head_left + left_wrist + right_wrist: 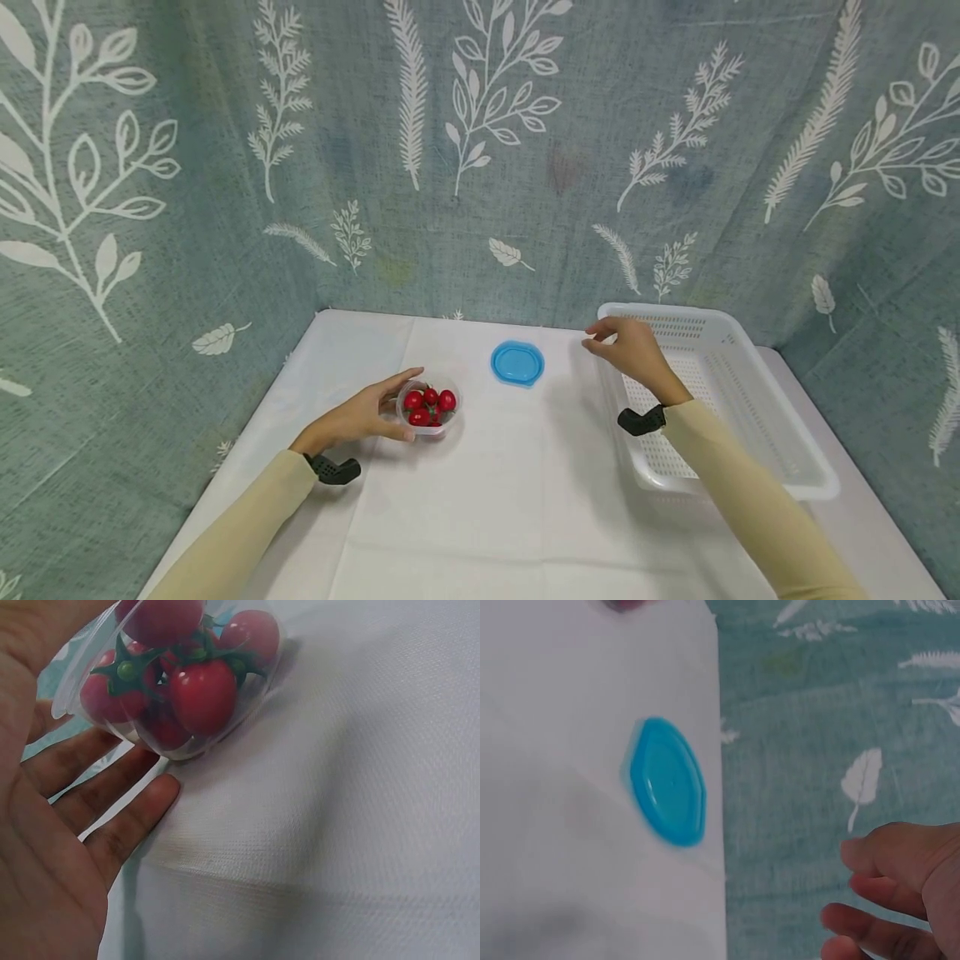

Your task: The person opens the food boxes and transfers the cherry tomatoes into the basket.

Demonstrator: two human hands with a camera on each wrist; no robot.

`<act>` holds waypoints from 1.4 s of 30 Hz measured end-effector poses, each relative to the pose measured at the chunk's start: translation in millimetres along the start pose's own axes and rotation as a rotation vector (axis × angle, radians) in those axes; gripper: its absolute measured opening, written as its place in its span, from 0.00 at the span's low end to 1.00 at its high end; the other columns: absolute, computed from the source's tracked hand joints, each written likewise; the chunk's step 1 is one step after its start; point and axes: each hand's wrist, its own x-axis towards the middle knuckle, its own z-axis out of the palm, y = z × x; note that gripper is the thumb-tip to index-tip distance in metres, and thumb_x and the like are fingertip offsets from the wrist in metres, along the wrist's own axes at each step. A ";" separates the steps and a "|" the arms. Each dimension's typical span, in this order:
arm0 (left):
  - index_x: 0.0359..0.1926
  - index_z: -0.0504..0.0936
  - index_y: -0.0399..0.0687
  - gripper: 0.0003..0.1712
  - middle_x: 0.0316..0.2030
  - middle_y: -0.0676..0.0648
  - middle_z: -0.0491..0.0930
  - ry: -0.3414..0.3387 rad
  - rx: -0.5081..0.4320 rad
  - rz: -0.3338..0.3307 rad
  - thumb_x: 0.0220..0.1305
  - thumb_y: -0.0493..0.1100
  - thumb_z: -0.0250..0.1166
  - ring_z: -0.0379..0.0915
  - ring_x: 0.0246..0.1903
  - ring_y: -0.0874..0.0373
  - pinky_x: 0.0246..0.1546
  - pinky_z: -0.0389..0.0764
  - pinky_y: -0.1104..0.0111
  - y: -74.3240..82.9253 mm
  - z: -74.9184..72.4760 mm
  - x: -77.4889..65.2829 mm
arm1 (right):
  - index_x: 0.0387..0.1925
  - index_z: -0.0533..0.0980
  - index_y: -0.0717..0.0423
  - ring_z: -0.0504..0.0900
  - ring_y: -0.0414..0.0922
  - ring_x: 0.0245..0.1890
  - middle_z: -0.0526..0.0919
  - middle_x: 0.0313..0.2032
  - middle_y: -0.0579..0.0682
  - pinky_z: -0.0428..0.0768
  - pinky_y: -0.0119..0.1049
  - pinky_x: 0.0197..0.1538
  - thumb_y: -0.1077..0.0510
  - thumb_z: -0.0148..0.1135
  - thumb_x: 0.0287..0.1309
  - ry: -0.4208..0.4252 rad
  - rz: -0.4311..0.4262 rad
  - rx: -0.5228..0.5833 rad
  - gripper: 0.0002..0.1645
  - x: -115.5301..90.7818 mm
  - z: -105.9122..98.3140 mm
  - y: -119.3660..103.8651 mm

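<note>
My left hand is round the left side of a small clear plastic container, its thumb and fingers spread about the wall. Several red cherry tomatoes with green stems lie inside the container. The thumb's tip is out of sight in the left wrist view. Over the left edge of a white plastic basket, my right hand hovers with fingers loosely bent and nothing in them. A blue lid lies flat on the table between the two hands, apart from both.
White cloth covers the table. Behind it and along both sides hangs a grey-green curtain with white leaf prints. The perforated basket takes up the table's right side. Each wrist wears a dark band with a camera.
</note>
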 end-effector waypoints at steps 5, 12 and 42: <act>0.81 0.53 0.72 0.61 0.79 0.48 0.53 0.004 0.007 0.015 0.55 0.49 0.82 0.49 0.77 0.41 0.71 0.65 0.42 0.0 1.9 -0.1 | 0.49 0.87 0.55 0.82 0.45 0.28 0.89 0.39 0.53 0.81 0.41 0.31 0.52 0.70 0.65 -0.012 -0.050 0.011 0.15 -2.2 11.8 -17.7; 0.82 0.54 0.68 0.61 0.79 0.48 0.54 0.021 0.026 -0.003 0.53 0.53 0.82 0.51 0.77 0.41 0.69 0.67 0.43 -1.9 0.4 -0.8 | 0.48 0.87 0.54 0.80 0.42 0.26 0.88 0.39 0.51 0.80 0.39 0.29 0.52 0.71 0.65 -0.057 -0.089 0.076 0.14 1.6 34.9 -44.4; 0.82 0.55 0.63 0.63 0.79 0.49 0.56 0.023 -0.041 -0.026 0.52 0.55 0.83 0.45 0.79 0.47 0.74 0.58 0.44 -3.4 4.2 3.4 | 0.47 0.87 0.52 0.78 0.39 0.25 0.88 0.36 0.43 0.80 0.32 0.27 0.53 0.71 0.65 -0.210 -0.279 0.188 0.12 -4.3 123.3 -116.3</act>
